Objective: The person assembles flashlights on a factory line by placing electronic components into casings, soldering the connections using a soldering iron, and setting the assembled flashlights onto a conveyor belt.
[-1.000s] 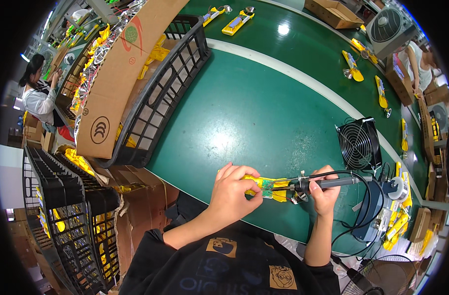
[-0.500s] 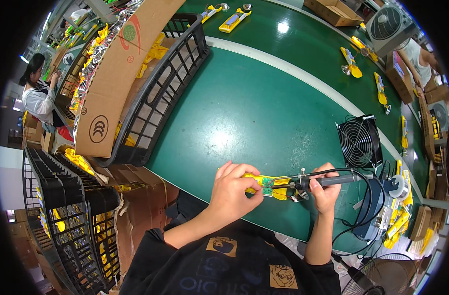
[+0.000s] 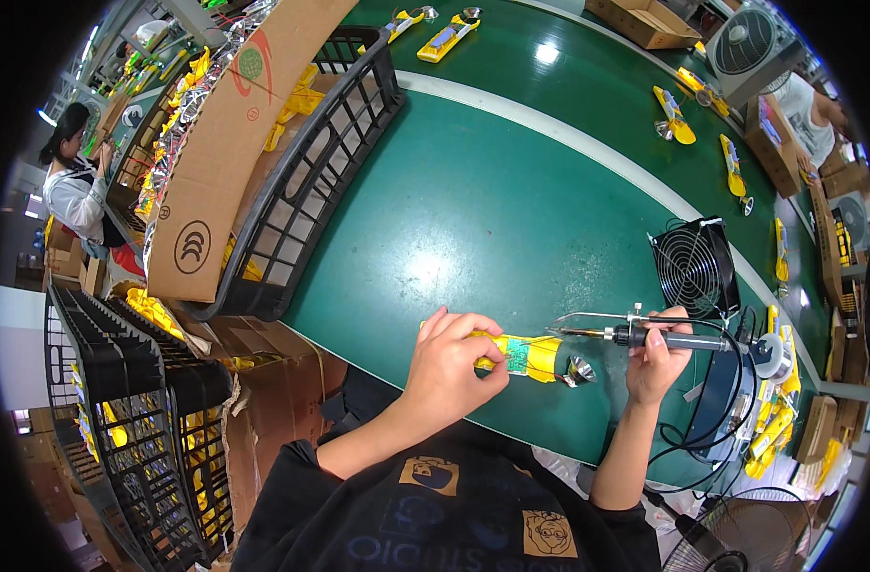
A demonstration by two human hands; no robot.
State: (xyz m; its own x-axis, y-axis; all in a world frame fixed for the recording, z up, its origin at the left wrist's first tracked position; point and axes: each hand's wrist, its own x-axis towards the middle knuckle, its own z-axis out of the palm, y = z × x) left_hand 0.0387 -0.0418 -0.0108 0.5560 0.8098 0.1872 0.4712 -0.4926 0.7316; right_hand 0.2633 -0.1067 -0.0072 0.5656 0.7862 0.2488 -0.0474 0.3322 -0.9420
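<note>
Now your left hand (image 3: 451, 367) pins the yellow torch body (image 3: 530, 357) while your right hand (image 3: 656, 360) grips the soldering iron (image 3: 645, 337), tip seemingly just clear of the green board (image 3: 518, 356); bring it squarely onto the next joint.

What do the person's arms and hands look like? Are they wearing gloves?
No gloves. The left hand and the right hand are both bare, and so are the forearms that come up from the bottom of the picture. The person wears a short-sleeved black top with small square tan patches bearing cartoon pictures. No watch or rings show.

Yellow casing (image 3: 535, 357) with green board (image 3: 517, 356); dark green belt (image 3: 473, 210).
</note>
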